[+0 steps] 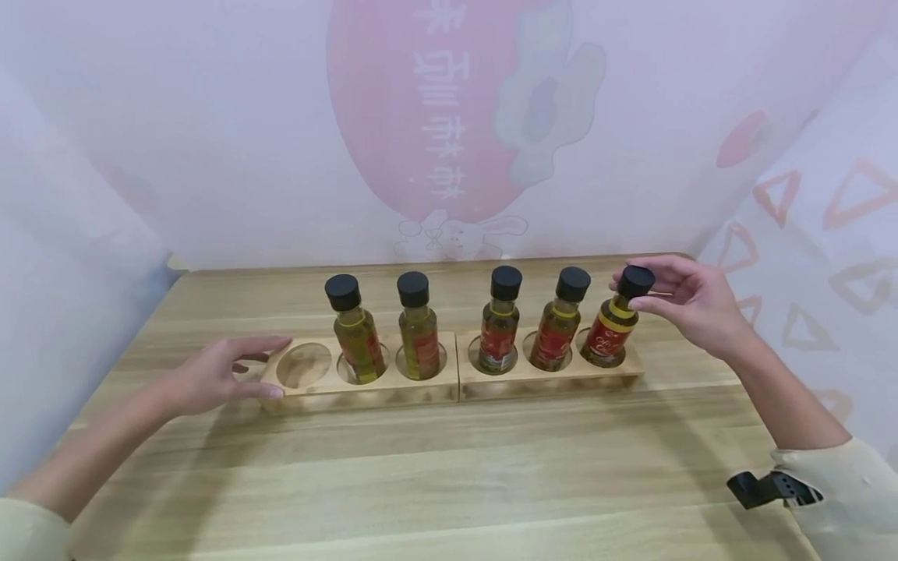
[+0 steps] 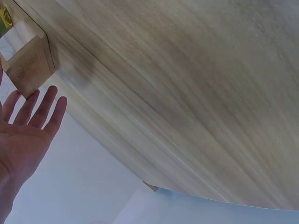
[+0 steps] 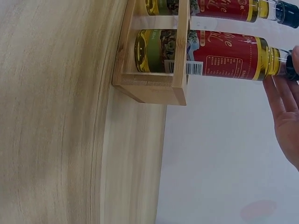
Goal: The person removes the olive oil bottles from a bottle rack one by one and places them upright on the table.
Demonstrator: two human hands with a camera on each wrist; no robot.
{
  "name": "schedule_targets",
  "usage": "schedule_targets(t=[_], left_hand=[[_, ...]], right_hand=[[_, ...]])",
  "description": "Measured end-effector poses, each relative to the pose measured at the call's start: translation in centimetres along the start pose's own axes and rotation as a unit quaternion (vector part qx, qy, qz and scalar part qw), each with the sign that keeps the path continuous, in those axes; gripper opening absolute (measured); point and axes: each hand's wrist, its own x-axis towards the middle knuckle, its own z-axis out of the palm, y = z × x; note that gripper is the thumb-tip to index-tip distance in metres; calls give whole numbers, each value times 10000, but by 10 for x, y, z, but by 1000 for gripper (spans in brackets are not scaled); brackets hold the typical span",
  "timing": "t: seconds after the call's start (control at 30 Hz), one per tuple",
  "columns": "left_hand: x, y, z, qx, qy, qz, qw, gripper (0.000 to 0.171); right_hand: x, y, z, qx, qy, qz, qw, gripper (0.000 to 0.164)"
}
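From the head, we look forward and down on the whole rack row (image 1: 450, 366). Our wrist views, nearer and tilted sideways, share its ends: left wrist, left; right wrist, right.

**Screened-off tabletop booth**

White sheets enclose a wood-grain table (image 1: 449, 475): a back sheet (image 1: 231, 156) beyond its far edge, printed with a pink shape (image 1: 372, 101), characters and a rabbit (image 1: 456, 235); a left sheet (image 1: 56, 234); a right sheet (image 1: 870, 312) with reddish triangles (image 1: 793, 187). The wider room is hidden.
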Motion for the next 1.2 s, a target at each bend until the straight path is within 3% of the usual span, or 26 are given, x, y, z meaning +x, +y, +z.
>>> schedule_targets(t=[0.6,0.87,1.2], left_hand=[[1,-2,0,-62,-36,-27,10000,76],[1,-1,0,-39,-57,-67,10000,76],[3,0,-1,-134,-155,-182,9996,77]], right_hand=[[3,-11,1,-203,198,414,9987,43],[3,-21,-1,-550,565,657,9947,44],[7,-30,-2,151,374,235,9989,46]])
